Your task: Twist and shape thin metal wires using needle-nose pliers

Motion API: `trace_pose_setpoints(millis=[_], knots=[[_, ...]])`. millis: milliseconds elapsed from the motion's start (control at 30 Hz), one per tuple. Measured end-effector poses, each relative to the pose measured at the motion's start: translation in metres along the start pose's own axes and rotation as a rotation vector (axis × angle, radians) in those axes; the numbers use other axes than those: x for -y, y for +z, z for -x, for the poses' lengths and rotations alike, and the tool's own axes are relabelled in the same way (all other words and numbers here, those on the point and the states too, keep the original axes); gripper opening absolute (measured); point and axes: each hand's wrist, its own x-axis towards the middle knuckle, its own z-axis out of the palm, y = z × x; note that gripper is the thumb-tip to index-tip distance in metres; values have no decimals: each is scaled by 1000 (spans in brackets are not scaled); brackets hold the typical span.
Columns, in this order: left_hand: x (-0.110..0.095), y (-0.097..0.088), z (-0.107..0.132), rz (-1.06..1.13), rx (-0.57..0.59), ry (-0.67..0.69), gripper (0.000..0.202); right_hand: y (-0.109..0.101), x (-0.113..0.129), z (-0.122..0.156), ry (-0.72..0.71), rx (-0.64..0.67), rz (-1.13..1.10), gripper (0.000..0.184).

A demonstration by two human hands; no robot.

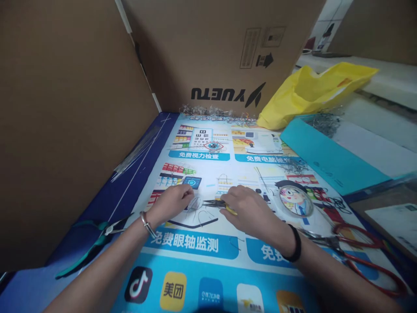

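Observation:
My right hand (246, 208) is closed round needle-nose pliers (232, 210) with yellow handles, the dark jaws pointing left. My left hand (174, 200) is pinched shut just left of the jaw tips, on a thin bent wire (195, 202) whose ends are hard to make out. Below both hands, a few short curved wires (201, 217) lie on the printed sheet (205, 271). Another thin wire piece (235, 244) rests lower, on the blue lettered band.
Green-handled pliers (97, 239) lie left, below straight wires (135, 154). Red-handled scissors (342, 243), a tape roll (296, 201) and a wire pile (295, 165) are at right. Cardboard walls (211, 52) stand behind and left; a yellow bag (302, 95) sits back right.

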Motion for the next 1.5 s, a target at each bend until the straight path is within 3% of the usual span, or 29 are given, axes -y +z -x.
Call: trace_pose_setpoints(millis=[333, 500, 800, 1100, 1333, 1500], knots=[[1, -6, 4, 29, 60, -8, 14, 8, 1, -17, 102, 60, 32, 16], [-3, -6, 8, -31, 67, 48, 14, 7, 8, -21, 62, 63, 84, 13], [-6, -3, 10, -71, 71, 1, 14, 5, 11, -21, -32, 30, 149, 6], [-2, 0, 7, 186, -49, 66, 18, 12, 4, -19, -94, -136, 214, 13], [0, 2, 6, 241, -92, 89, 19, 8, 5, -16, -141, -183, 243, 15], [5, 6, 3, 412, -101, -7, 16, 13, 2, -15, -100, -220, 187, 18]])
